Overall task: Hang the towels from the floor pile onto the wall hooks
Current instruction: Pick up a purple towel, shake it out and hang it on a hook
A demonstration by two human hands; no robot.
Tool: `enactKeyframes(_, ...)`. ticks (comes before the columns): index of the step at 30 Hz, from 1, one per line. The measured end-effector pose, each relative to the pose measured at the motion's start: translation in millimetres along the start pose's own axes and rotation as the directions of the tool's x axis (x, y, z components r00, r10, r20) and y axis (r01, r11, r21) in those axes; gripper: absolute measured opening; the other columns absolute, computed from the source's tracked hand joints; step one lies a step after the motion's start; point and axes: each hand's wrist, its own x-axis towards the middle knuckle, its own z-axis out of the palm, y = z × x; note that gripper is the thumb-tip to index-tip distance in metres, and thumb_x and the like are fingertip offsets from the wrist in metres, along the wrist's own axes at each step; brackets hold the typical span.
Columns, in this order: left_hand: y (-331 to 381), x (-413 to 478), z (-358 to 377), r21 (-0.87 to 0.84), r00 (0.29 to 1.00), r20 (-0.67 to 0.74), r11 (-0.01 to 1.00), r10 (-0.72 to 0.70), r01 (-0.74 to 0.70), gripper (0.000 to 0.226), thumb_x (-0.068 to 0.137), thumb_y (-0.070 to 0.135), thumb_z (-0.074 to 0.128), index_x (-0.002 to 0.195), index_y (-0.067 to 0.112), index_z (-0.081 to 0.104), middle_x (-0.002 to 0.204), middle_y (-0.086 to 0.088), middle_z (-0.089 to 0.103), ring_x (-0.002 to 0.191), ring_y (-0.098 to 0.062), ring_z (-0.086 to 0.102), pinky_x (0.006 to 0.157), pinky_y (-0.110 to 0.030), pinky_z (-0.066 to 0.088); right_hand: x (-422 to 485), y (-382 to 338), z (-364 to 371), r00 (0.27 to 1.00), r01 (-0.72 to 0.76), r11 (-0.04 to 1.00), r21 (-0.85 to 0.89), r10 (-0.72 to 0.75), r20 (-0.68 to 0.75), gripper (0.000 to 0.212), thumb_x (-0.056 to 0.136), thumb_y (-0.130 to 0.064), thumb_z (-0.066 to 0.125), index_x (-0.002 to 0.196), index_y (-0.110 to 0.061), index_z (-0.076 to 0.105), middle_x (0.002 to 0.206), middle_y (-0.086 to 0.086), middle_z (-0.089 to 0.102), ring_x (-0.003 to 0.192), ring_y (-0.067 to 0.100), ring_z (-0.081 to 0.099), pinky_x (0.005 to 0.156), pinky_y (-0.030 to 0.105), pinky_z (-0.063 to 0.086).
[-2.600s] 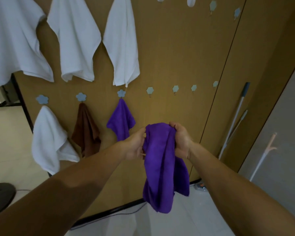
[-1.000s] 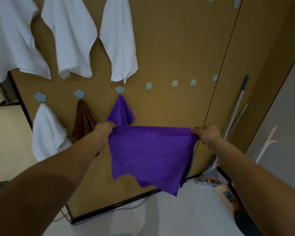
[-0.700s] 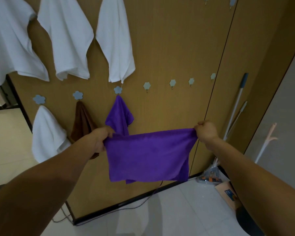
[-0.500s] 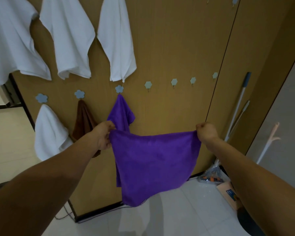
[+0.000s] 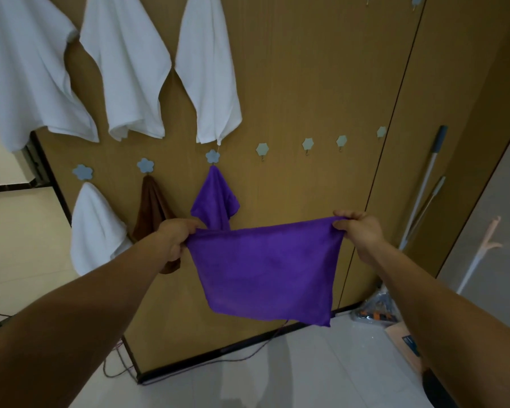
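Left hand (image 5: 175, 237) and right hand (image 5: 355, 228) each pinch top corner of purple towel (image 5: 265, 269). Top edge taut, level between them, cloth hanging below. First free hook (image 5: 262, 150) straight above, midway between hands, so either corner could go up.

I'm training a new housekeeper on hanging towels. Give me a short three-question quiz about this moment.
1. True or false: the left hand and the right hand each grip a top corner of the spread purple towel.
2. Which towel hangs on the hook just left of the hung purple towel? A) brown towel B) green towel C) striped towel
3. Fill in: in the lower row, ___ hexagon hooks to the right of the hung purple towel are bare.
Key: 1 true; 2 A; 3 four.
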Motion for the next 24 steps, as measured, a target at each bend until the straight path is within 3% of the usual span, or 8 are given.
enactKeyframes(3,9,-6,-4,0.063,0.997,0.074,0.998,-0.016,0.011,0.036,0.085,-0.004,0.04,0.085,0.014,0.072,0.084,-0.002,0.065,0.064,-0.015,0.056,0.04,-0.018,0.039,4,0,-1,0.999,0.031,0.992,-0.122,-0.028,0.03,0.033,0.077,-0.004,0.076,0.108,-0.012,0.067,0.097,0.001,0.066,0.08,0.005,0.06,0.059,0.008,0.046)
enactKeyframes(6,17,-12,-7,0.149,0.984,0.178,0.989,-0.03,0.003,0.032,0.057,-0.004,0.057,0.083,0.007,0.072,0.095,-0.008,0.068,0.081,-0.02,0.062,0.059,-0.026,0.05,10,-1,-1,0.994,0.102,0.915,-0.39,-0.081,0.07,0.037,0.072,-0.014,0.084,0.105,-0.011,0.066,0.096,0.002,0.065,0.084,0.015,0.061,0.068,0.02,0.049)
enactKeyframes(9,24,-14,-8,0.277,0.934,0.352,0.96,-0.064,-0.039,0.026,0.067,0.008,0.06,0.092,0.011,0.064,0.092,-0.004,0.063,0.076,-0.015,0.059,0.055,-0.023,0.044,17,-1,-1,0.983,0.177,0.798,-0.577,-0.17,0.067,0.036,0.07,-0.022,0.085,0.1,-0.012,0.067,0.094,0.003,0.065,0.086,0.02,0.062,0.076,0.03,0.05)
enactKeyframes(14,29,-13,-10,0.536,0.899,0.437,0.807,-0.017,-0.246,0.04,0.068,0.012,0.083,0.104,0.001,0.071,0.109,-0.008,0.072,0.104,-0.021,0.066,0.096,-0.037,0.05,28,-2,-6,0.977,0.183,0.781,-0.597,-0.215,0.019,0.02,0.079,-0.028,0.077,0.09,-0.013,0.069,0.09,0.004,0.068,0.079,0.018,0.06,0.065,0.026,0.042)
enactKeyframes(16,28,-12,-7,0.568,0.915,0.395,0.762,0.08,-0.312,0.035,0.072,0.011,0.081,0.104,0.0,0.071,0.108,-0.01,0.071,0.104,-0.024,0.066,0.099,-0.041,0.049,30,-3,-7,0.977,0.178,0.787,-0.591,-0.211,0.013,0.017,0.081,-0.027,0.075,0.089,-0.014,0.068,0.087,0.005,0.067,0.079,0.019,0.061,0.064,0.026,0.042)
enactKeyframes(20,30,-13,6,0.624,0.92,0.321,0.681,0.224,-0.383,0.035,0.081,0.018,0.074,0.107,-0.005,0.067,0.107,-0.018,0.068,0.102,-0.032,0.064,0.095,-0.047,0.049,35,-7,-7,0.971,0.194,0.77,-0.608,-0.237,0.009,0.012,0.079,-0.019,0.07,0.082,-0.01,0.063,0.092,0.007,0.062,0.083,0.025,0.059,0.064,0.027,0.039)
enactKeyframes(22,33,-16,15,0.621,0.904,0.272,0.658,0.33,-0.426,0.018,0.08,0.016,0.07,0.081,-0.002,0.066,0.081,-0.013,0.068,0.079,-0.028,0.064,0.076,-0.039,0.054,38,-11,-6,0.96,0.234,0.808,-0.541,-0.281,-0.004,0.012,0.078,-0.013,0.067,0.075,-0.007,0.057,0.102,0.005,0.057,0.088,0.023,0.056,0.072,0.03,0.042)
enactKeyframes(24,35,-19,27,0.535,0.877,0.143,0.71,0.458,-0.458,0.021,0.077,0.014,0.065,0.059,0.01,0.054,0.057,0.004,0.056,0.058,-0.013,0.052,0.052,-0.022,0.044,39,-18,-4,0.95,0.289,0.89,-0.354,-0.311,-0.007,0.016,0.079,-0.008,0.064,0.071,-0.009,0.05,0.102,-0.002,0.062,0.09,0.015,0.058,0.074,0.029,0.043)
